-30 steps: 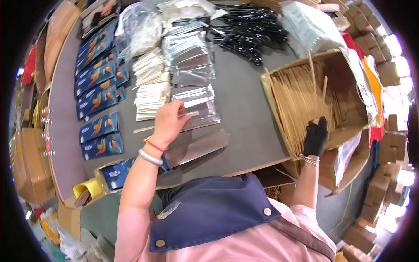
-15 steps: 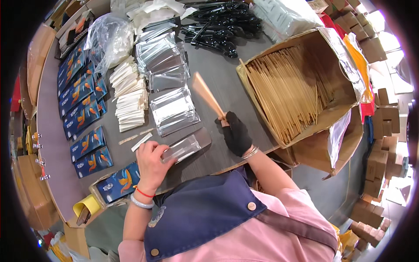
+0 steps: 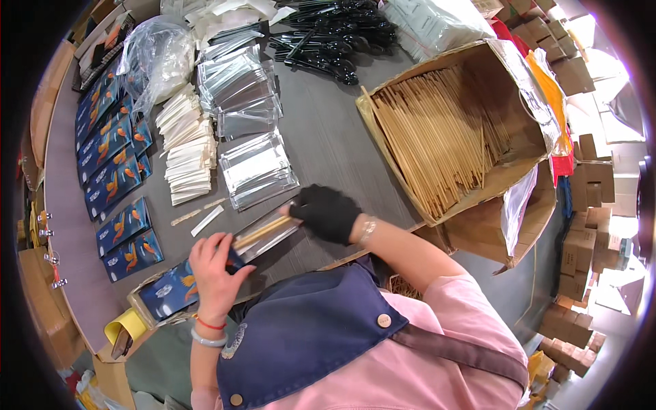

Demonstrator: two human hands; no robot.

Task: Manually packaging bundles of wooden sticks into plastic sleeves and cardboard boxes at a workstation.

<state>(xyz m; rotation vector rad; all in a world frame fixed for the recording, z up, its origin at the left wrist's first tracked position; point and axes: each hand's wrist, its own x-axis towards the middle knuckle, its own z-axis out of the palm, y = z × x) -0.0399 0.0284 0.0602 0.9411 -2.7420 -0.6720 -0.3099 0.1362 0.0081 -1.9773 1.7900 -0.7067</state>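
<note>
My left hand [image 3: 215, 270] is bare and grips the near end of a clear plastic sleeve [image 3: 270, 236] lying on the grey table [image 3: 328, 137]. My right hand [image 3: 326, 213], in a black glove, holds a pair of wooden chopsticks [image 3: 263, 232] by their far end; the sticks lie inside the sleeve's mouth, pointing toward the left hand. A blue printed packet [image 3: 171, 290] lies just left of my left hand.
An open cardboard box [image 3: 519, 171] full of wooden chopsticks stands at the right. Stacks of clear sleeves [image 3: 256, 167], white napkin bundles [image 3: 186, 147], blue packets [image 3: 109, 147] and black plastic cutlery [image 3: 328, 41] cover the table. Small boxes [image 3: 588, 178] pile up at far right.
My right hand left the chopstick box carrying chopsticks and brought them down to the sleeve. My left hand pulled a sleeve from the stack toward me and now holds it.
</note>
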